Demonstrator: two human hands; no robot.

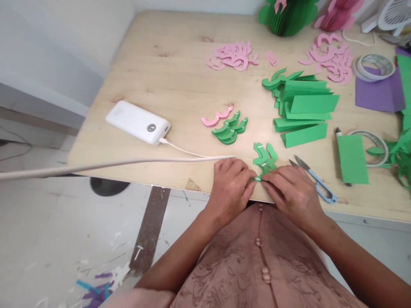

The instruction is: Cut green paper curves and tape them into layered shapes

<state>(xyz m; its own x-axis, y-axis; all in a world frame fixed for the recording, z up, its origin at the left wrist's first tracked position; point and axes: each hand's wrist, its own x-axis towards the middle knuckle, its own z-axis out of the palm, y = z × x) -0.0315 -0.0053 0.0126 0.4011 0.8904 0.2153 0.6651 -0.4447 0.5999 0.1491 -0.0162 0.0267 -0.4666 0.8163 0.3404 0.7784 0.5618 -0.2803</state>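
Observation:
At the table's front edge, my left hand (231,185) and my right hand (293,188) pinch a small curved green paper cutout (257,179) from both sides, with a whitish strip showing on it. Just beyond my fingers lie wavy green paper cutouts (265,157) bearing similar pale strips. Farther left, a pile of green cutouts (229,130) sits below a wavy pink paper strip (217,117). Blue-handled scissors (323,188) rest beside my right hand, blades partly open. My fingertips hide part of the held piece.
A white power bank (138,122) with a cable lies left; the cable passes my left hand. Folded green papers (308,111), pink cutouts (234,55), a tape roll (375,67), purple paper (379,92) and a green honeycomb paper decoration (289,17) occupy the back and right.

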